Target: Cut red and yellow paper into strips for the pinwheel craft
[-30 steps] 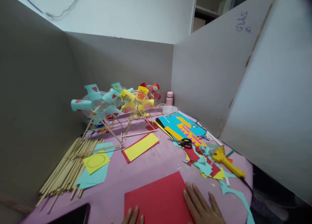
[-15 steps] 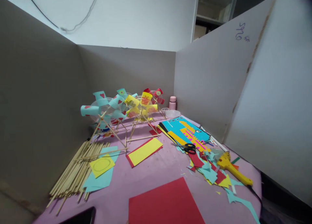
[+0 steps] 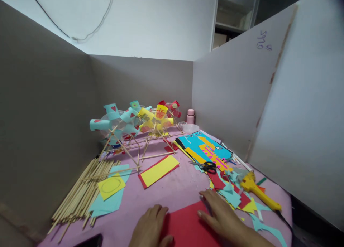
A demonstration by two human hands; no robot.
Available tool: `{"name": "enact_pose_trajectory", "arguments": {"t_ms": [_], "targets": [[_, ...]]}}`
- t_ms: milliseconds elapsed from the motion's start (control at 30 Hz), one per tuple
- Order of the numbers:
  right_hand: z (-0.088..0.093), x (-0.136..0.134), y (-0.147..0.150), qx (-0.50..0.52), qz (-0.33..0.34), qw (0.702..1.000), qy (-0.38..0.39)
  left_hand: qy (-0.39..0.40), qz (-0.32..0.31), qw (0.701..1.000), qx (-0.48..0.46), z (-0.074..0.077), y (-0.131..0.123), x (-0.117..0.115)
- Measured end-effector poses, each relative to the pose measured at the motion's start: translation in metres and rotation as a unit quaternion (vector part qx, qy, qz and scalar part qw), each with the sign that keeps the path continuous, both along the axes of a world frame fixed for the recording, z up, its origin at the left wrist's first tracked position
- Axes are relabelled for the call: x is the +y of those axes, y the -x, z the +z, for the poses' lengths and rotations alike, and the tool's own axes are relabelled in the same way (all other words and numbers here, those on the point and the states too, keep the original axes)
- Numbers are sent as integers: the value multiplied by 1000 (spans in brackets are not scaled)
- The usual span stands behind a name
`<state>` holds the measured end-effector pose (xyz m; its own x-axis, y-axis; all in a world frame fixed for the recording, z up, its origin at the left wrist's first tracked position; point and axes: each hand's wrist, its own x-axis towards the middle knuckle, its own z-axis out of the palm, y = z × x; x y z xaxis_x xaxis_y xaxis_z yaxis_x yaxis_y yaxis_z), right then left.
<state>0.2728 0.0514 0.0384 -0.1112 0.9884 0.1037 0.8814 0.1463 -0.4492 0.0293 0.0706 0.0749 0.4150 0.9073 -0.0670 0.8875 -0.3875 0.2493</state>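
Observation:
A red sheet of paper (image 3: 188,225) lies at the table's near edge, its bottom cut off by the picture. On its left side rests my left hand (image 3: 150,225), fingers stretched out and thumb apart. My right hand (image 3: 221,214) lies over the sheet's right edge, also with fingers extended and the thumb spread. Neither hand grips anything. Beyond them is a yellow paper strip (image 3: 161,170) on top of red paper. Black-handled scissors (image 3: 209,167) lie past my right hand, near paper scraps (image 3: 231,193).
Bamboo sticks (image 3: 80,195) and a yellow paper square with a drawn circle (image 3: 111,187) lie left, above a dark phone (image 3: 90,241). Paper pinwheels on stick stands (image 3: 115,121) fill the back. A yellow glue gun (image 3: 258,191) lies right. Partitions (image 3: 223,86) enclose the table.
Both my hands have come into view from below and now lie on the red sheet's two sides. The camera view has shifted slightly.

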Motion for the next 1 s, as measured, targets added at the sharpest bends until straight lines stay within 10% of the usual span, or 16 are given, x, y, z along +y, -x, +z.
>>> {"name": "enact_pose_trajectory", "arguments": {"t_ms": [367, 533, 700, 833, 1000], "targets": [[-10, 30, 8, 203, 39, 978, 30, 139, -8, 986, -91, -17, -2, 34], [3, 53, 6, 503, -2, 861, 71, 154, -13, 957, -245, 9, 8, 49], [22, 69, 18, 618, 78, 762, 175, -53, 45, 955, -288, 31, 19, 67], [11, 77, 28, 729, -53, 678, 74, -280, 165, 877, -354, 4, 5, 59], [3, 80, 30, 782, -115, 611, 53, -8, 295, 709, -640, -40, -25, 55]]}}
